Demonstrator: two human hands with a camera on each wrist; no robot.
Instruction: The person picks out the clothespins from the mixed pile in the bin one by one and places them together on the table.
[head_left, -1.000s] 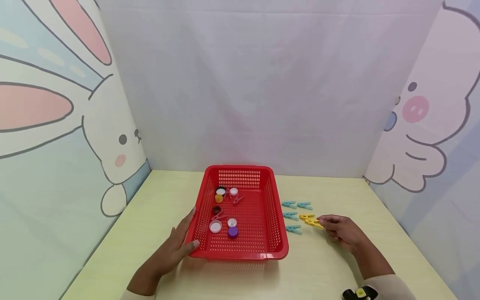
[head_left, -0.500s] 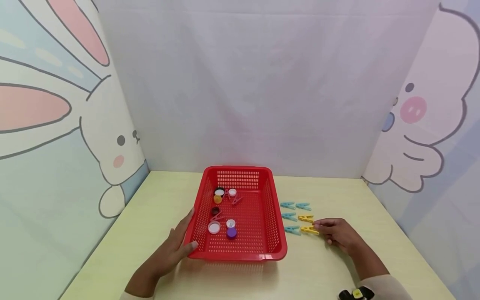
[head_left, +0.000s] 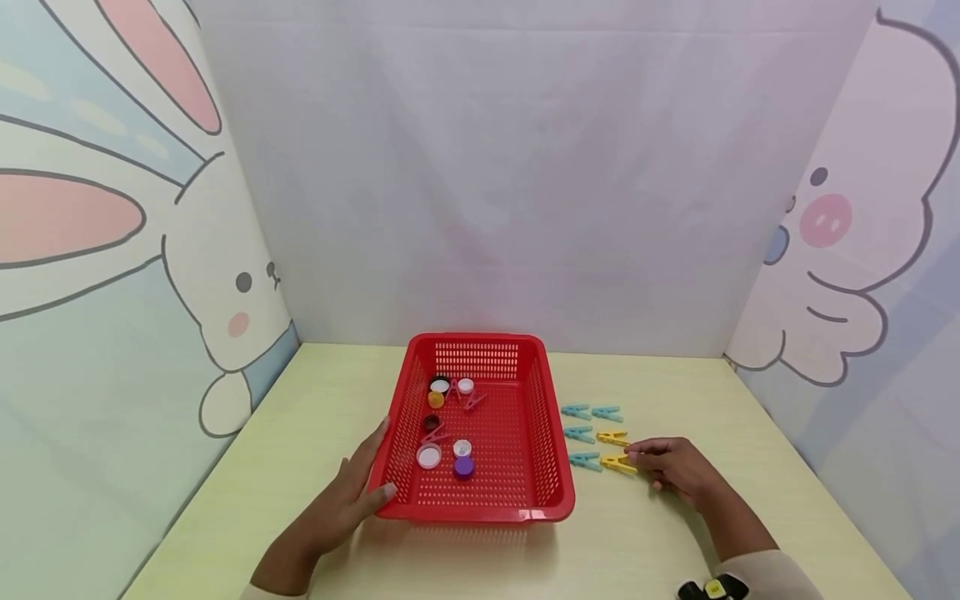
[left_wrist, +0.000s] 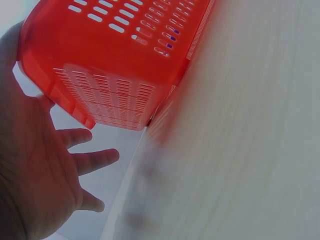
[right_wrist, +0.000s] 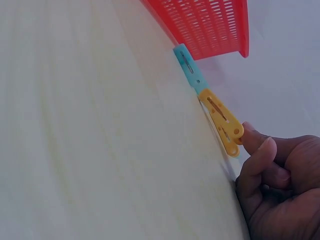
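A red plastic basket (head_left: 528, 512) stands on the table, tilted slightly in the left wrist view. My left hand (head_left: 341, 504) holds its left rim, thumb over the edge; several fingers spread outside. Two yellow clothespins lie right of the basket: an upper yellow clothespin (head_left: 612, 437) and a lower yellow clothespin (head_left: 618, 464). My right hand (head_left: 678, 471) is at their right ends. In the right wrist view a fingertip (right_wrist: 248, 131) touches a yellow clothespin's end (right_wrist: 225, 117), with the thumb apart from it. Several blue clothespins (head_left: 578, 434) lie between these and the basket.
Inside the basket are several bottle caps, among them a purple cap (head_left: 463, 468), a yellow cap (head_left: 436, 400) and a white cap (head_left: 429, 456), plus pink clothespins (head_left: 474, 401). Cartoon-printed walls (head_left: 240, 325) and a pale back sheet (head_left: 487, 208) enclose the table.
My right hand has set the lower yellow clothespin down beside a blue one, and it has shifted slightly toward me since. The left hand has stayed at the basket's rim.
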